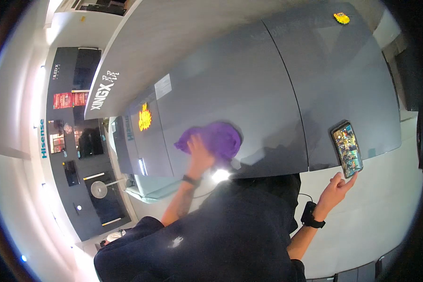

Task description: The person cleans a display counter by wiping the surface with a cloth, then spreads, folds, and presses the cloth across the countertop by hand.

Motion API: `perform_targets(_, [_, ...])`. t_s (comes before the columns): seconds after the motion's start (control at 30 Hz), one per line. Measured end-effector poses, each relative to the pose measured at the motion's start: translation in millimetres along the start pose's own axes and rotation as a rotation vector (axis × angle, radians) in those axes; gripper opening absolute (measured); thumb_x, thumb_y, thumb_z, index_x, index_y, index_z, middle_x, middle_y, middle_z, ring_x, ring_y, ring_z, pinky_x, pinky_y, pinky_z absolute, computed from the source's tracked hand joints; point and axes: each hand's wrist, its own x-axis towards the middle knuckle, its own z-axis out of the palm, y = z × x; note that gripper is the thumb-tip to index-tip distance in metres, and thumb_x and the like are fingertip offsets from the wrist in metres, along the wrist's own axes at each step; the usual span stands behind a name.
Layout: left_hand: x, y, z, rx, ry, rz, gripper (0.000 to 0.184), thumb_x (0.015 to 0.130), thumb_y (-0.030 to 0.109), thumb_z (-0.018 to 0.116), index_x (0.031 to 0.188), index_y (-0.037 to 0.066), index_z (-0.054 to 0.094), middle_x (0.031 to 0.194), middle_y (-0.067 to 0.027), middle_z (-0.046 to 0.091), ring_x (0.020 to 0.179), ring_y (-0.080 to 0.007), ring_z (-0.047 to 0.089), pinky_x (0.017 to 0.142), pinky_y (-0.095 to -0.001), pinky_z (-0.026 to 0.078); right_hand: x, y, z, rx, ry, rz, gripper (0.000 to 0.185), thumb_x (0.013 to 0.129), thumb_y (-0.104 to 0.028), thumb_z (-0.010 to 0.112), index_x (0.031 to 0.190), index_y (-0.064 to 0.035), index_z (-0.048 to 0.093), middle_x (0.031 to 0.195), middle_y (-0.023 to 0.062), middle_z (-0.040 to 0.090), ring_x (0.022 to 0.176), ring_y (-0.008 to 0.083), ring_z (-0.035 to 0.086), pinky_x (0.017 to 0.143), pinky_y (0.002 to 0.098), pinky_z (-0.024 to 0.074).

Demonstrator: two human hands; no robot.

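A bunched purple cloth (pixel 224 140) lies on the dark grey panelled surface (pixel 239 84). My left hand (pixel 200 152) rests on the cloth's left part, slightly blurred, with its fingers spread flat. Over at the right, a phone (pixel 348 149) with a lit screen of small pictures lies on the surface by its near edge. My right hand (pixel 334 190) is at the phone's lower end, one fingertip at its bottom corner and the other fingers partly bent. It does not hold the phone.
Yellow stickers (pixel 145 117) and a white label (pixel 163 87) are on the grey surface. A tilted panel marked XINGX (pixel 141 51) rises beyond it. At the left are a wall with dark screens (pixel 89 136), a white fan (pixel 99 189) and a pale green cover (pixel 152 188).
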Motion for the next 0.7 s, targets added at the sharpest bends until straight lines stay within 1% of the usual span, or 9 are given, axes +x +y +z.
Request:
perform_targets(0.17, [-21.8,13.4,-27.8,-0.098,0.034,-0.022,0.091,0.071,0.021,0.063,0.148,-0.009,0.025,0.154,-0.0341,0.022,0.140,-0.0575,0.018,0.116,-0.0628,0.018,-18.4,6.5,27.6,-0.018,-0.227,-0.238,0.045,0.096,-0.013,0.057,0.139,-0.0053,0.050,0.073,0.0044,0.059,0.061,0.0162,0.053,0.064,0.0313,0.0470])
perform_targets(0.2, [-26.6,10.6,-27.3,-0.086,0.041,-0.022,0.091,0.072,0.023,0.064,0.150,-0.005,0.025,0.154,-0.0332,0.023,0.139,-0.0572,0.022,0.115,-0.0615,0.021,-26.3,2.8,41.6,-0.080,-0.286,-0.468,0.033,0.094,-0.010,0.056,0.126,-0.0039,0.059,0.083,0.0094,0.065,0.066,0.0204,0.060,0.066,0.0346,0.0499])
perform_targets(0.23, [-29.5,8.0,-27.2,-0.074,0.046,-0.022,0.092,0.072,0.024,0.065,0.151,-0.001,0.025,0.154,-0.0324,0.025,0.138,-0.0569,0.025,0.115,-0.0603,0.024,-42.6,-32.8,45.2,-0.065,-0.545,-0.367,0.031,0.091,-0.008,0.056,0.122,-0.0057,0.062,0.092,0.0150,0.069,0.072,0.0279,0.067,0.067,0.0392,0.0516])
perform_targets(0.27, [-30.8,5.6,-28.1,-0.047,0.071,-0.038,0.090,0.073,0.024,0.065,0.152,0.002,0.027,0.153,-0.0316,0.027,0.136,-0.0562,0.028,0.113,-0.0595,0.027,-54.4,-44.8,63.0,-0.073,-0.615,-0.645,0.031,0.089,-0.006,0.056,0.120,-0.0079,0.062,0.096,0.0175,0.069,0.077,0.0340,0.068,0.068,0.0432,0.0530])
perform_targets(0.37, [-18.0,3.2,-33.5,-0.074,0.134,-0.097,0.083,0.075,0.026,0.064,0.150,0.007,0.034,0.150,-0.0295,0.032,0.130,-0.0543,0.036,0.108,-0.0571,0.035,-96.2,-60.9,122.9,0.018,-0.914,-1.116,0.043,0.080,0.001,0.057,0.122,-0.0080,0.060,0.102,0.0148,0.068,0.093,0.0344,0.066,0.081,0.0432,0.0544])
perform_targets(0.43, [0.8,1.0,-47.0,-0.223,0.175,-0.171,0.077,0.076,0.027,0.064,0.147,0.008,0.041,0.148,-0.0281,0.038,0.125,-0.0532,0.041,0.105,-0.0556,0.038,-128.2,-71.1,160.9,0.129,-1.057,-1.305,0.046,0.077,-0.001,0.058,0.123,-0.0084,0.060,0.112,0.0138,0.065,0.099,0.0348,0.062,0.083,0.0430,0.0537])
perform_targets(0.53, [14.5,-7.2,-49.0,-0.201,0.209,-0.122,0.068,0.077,0.028,0.063,0.140,0.007,0.050,0.144,-0.0260,0.043,0.120,-0.0519,0.045,0.102,-0.0539,0.042,-165.4,-82.4,185.3,-0.124,-0.971,-1.482,0.045,0.077,-0.006,0.060,0.122,-0.0091,0.061,0.116,0.0138,0.061,0.100,0.0347,0.059,0.082,0.0438,0.0535])
perform_targets(0.67, [-37.2,-12.3,-37.9,-0.254,0.217,-0.216,0.065,0.077,0.027,0.064,0.139,0.012,0.053,0.142,-0.0225,0.046,0.118,-0.0477,0.048,0.098,-0.0544,0.045,-171.5,-67.5,186.8,-0.344,-1.038,-1.391,0.043,0.077,-0.012,0.064,0.120,-0.0130,0.064,0.111,0.0117,0.057,0.103,0.0324,0.055,0.081,0.0421,0.0536])
perform_targets(0.7, [-44.6,-13.8,-35.6,-0.261,0.211,-0.251,0.065,0.077,0.026,0.064,0.139,0.013,0.053,0.142,-0.0221,0.046,0.118,-0.0469,0.048,0.098,-0.0549,0.045,-168.0,-63.6,182.0,-0.406,-1.094,-1.361,0.042,0.077,-0.013,0.064,0.119,-0.0141,0.065,0.117,0.0112,0.057,0.108,0.0320,0.052,0.085,0.0422,0.0513])
